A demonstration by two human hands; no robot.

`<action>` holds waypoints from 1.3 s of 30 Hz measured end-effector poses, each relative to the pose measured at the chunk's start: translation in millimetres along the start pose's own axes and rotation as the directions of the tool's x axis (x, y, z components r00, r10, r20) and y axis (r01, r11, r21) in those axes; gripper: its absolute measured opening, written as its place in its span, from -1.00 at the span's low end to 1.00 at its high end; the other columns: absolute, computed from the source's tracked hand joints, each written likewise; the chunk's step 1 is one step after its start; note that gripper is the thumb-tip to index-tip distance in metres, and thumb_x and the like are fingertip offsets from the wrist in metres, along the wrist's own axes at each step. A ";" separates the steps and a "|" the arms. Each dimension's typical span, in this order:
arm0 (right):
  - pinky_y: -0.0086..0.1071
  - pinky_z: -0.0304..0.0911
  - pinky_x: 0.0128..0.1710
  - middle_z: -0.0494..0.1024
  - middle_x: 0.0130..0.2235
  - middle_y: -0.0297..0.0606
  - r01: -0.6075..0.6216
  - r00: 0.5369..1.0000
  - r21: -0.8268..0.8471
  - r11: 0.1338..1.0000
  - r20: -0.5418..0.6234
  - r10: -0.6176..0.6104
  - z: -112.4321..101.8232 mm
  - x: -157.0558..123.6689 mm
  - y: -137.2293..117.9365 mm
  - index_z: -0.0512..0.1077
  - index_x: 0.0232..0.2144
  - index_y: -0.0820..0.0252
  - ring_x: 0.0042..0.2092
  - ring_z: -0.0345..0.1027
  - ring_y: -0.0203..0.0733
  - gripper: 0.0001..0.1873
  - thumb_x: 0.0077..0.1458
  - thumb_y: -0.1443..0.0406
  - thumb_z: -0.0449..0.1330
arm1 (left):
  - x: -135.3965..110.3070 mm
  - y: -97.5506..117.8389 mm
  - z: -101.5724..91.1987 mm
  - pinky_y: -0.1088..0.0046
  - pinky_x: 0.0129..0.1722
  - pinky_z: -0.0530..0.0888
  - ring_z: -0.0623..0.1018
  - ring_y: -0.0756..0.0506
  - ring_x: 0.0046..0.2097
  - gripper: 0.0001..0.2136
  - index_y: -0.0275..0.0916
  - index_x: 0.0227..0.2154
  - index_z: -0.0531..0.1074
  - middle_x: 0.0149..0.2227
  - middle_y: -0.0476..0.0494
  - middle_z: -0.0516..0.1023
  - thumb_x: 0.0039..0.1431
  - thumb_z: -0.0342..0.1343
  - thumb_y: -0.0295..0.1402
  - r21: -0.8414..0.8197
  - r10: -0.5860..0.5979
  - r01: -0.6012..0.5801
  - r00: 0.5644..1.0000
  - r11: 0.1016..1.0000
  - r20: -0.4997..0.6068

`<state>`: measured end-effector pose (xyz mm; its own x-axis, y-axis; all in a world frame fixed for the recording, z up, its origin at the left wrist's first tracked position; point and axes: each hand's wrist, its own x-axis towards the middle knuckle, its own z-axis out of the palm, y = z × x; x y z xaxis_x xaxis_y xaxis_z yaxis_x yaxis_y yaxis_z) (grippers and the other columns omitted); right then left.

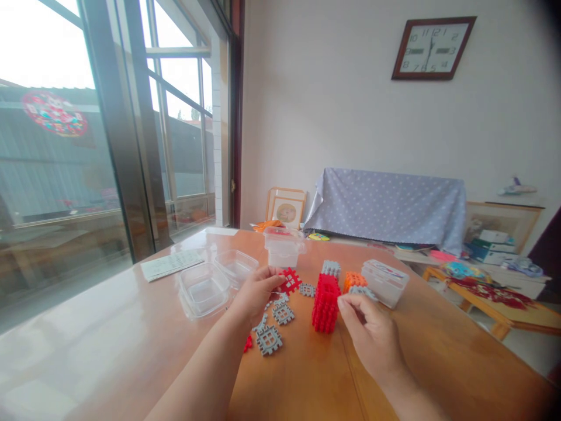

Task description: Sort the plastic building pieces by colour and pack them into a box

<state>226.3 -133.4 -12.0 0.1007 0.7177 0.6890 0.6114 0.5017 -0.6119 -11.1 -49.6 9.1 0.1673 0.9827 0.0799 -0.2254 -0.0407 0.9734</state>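
Pinched between the fingers of my left hand (260, 292) is a red plastic building tile (290, 281), square with notched edges and a window-like middle. My right hand (370, 327) has its thumb and fingers closed together at the right side of a red stack (326, 304) of such tiles; whether they touch it or hold anything I cannot tell. Below my left hand lie loose grey tiles (269, 340), with a bit of another red tile (248, 344) half hidden by my forearm. Behind the red stack are grey tiles (332, 268) and orange tiles (355, 281).
Two clear shallow containers (204, 287) sit left of my left hand, near a printed sheet (172, 264). A clear plastic box (280, 248) stands at the table's far side, another lidded box (384, 283) to the right. Beyond is a cloth-covered object (390, 204).
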 end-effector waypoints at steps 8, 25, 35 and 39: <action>-0.33 0.31 -0.29 0.52 -0.34 -0.26 0.076 0.994 -0.040 0.996 0.083 -0.072 14.9 -6.6 -0.1 0.50 -0.22 0.05 -0.32 0.40 -0.16 -0.84 0.25 0.17 0.15 | -11.8 -7.3 20.4 0.51 -0.37 0.44 0.56 0.00 -0.40 -0.75 -0.23 -0.36 0.38 -0.44 -0.07 0.54 -0.04 0.35 -0.36 -0.195 -0.157 0.195 0.968 0.961 0.194; -0.32 0.40 -0.18 0.59 -0.24 -0.24 -0.087 0.996 0.129 0.988 0.048 0.081 7.1 -5.6 -4.3 0.47 -0.11 0.06 -0.20 0.48 -0.10 -0.74 0.23 0.11 0.16 | -19.5 -5.3 30.7 0.53 -0.41 0.30 0.47 0.03 -0.42 -0.78 -0.26 -0.28 0.53 -0.38 -0.09 0.55 -0.03 0.34 -0.37 -0.083 -0.123 0.163 0.926 0.983 0.356; -0.37 0.40 -0.34 0.55 -0.37 -0.27 -0.215 0.970 0.296 0.931 0.178 0.167 11.8 -5.2 -15.9 0.45 -0.19 0.14 -0.36 0.42 -0.20 -0.68 0.23 0.03 0.15 | -29.3 -3.1 42.9 0.48 -0.27 0.39 0.52 0.00 -0.33 -0.66 -0.24 -0.21 0.46 -0.32 -0.09 0.54 -0.08 0.39 -0.43 -0.166 -0.064 0.144 0.909 0.976 0.411; -0.36 0.44 -0.35 0.54 -0.35 -0.28 -0.289 0.957 0.360 0.887 0.144 0.253 9.9 -3.8 -13.7 0.44 -0.18 0.14 -0.37 0.44 -0.22 -0.67 0.21 0.02 0.18 | -25.6 -7.2 41.9 0.48 -0.33 0.40 0.50 0.03 -0.41 -0.73 -0.22 -0.29 0.41 -0.40 -0.02 0.50 -0.05 0.35 -0.44 -0.202 -0.087 0.173 0.923 0.964 0.376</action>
<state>209.8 -138.2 -10.1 0.1380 0.8833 0.4480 0.2309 0.4112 -0.8818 26.4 -82.1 9.0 0.5347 0.8421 0.0702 -0.3819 0.1668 0.9090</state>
